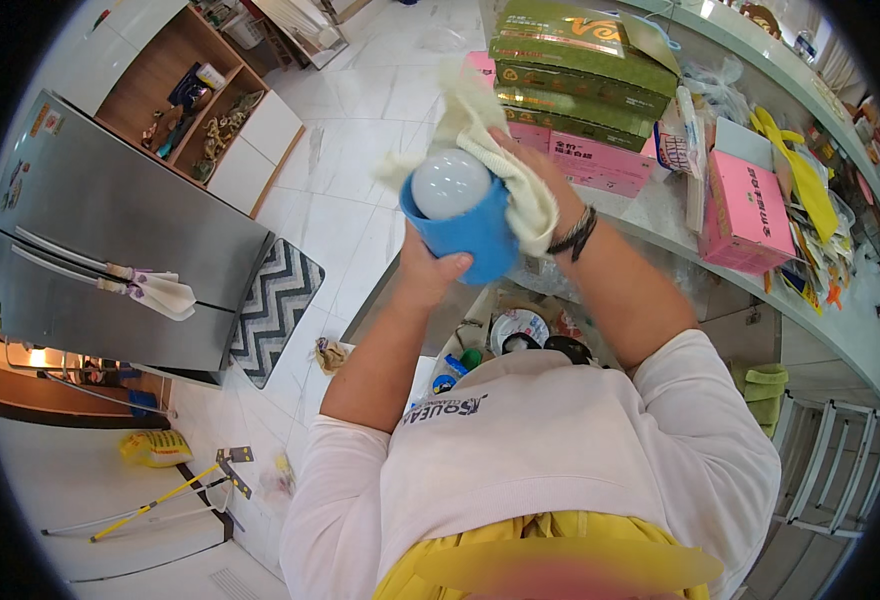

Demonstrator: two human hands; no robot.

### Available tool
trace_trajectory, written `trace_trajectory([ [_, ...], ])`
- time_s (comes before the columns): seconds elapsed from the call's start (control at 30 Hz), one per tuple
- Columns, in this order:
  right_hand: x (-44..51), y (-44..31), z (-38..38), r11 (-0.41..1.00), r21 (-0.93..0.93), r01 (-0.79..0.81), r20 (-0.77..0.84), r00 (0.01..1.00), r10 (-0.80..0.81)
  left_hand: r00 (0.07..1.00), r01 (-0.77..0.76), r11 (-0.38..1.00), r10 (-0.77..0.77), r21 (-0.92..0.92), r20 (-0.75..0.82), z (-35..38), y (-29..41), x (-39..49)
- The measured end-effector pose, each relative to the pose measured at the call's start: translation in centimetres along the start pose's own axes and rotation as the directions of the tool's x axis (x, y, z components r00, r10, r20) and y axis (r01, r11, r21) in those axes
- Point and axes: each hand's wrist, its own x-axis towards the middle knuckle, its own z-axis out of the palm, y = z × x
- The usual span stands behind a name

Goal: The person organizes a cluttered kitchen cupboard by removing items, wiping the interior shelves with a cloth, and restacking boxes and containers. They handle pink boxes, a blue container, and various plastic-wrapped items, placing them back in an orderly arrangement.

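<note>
A blue cylinder, which looks like a lampshade, is tilted with its open end facing up and left. Inside its rim sits a glossy white globe, apparently a bulb. My left hand grips the cylinder from below, the thumb lying along its side. In my right hand is a cream cloth, draped over the cylinder's right side and past its far rim. Part of the cloth is motion-blurred. The far side of the cylinder is hidden, so I cannot tell whether anything supports it there.
Green cartons and a pink box stand on the counter to the right. Below my arms is an open bag of supplies. A grey refrigerator, zigzag mat and mop poles lie left; a metal ladder stands right.
</note>
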Motion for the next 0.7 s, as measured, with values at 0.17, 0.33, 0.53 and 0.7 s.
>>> trace_trajectory([
  [0.17,-3.7,3.9,0.9,0.998,-0.029,-0.059,-0.23,0.972,0.051,0.98,-0.156,0.98,0.169,0.122,-0.102,-0.2,1.2,0.9],
  [0.33,-5.1,5.3,1.1,0.578,0.787,-0.215,0.147,0.976,0.164,0.948,-0.219,0.943,0.267,0.249,-0.175,2.0,0.0,0.2],
  [0.53,-4.0,5.7,-0.1,0.466,0.845,-0.264,0.095,0.93,0.354,0.986,-0.114,0.926,0.149,0.359,-0.072,2.4,0.0,-1.5],
  [0.7,-5.2,7.7,-1.4,0.433,0.818,-0.38,0.241,0.908,0.342,0.98,-0.062,0.836,-0.052,0.545,0.191,-2.1,3.1,-0.3],
])
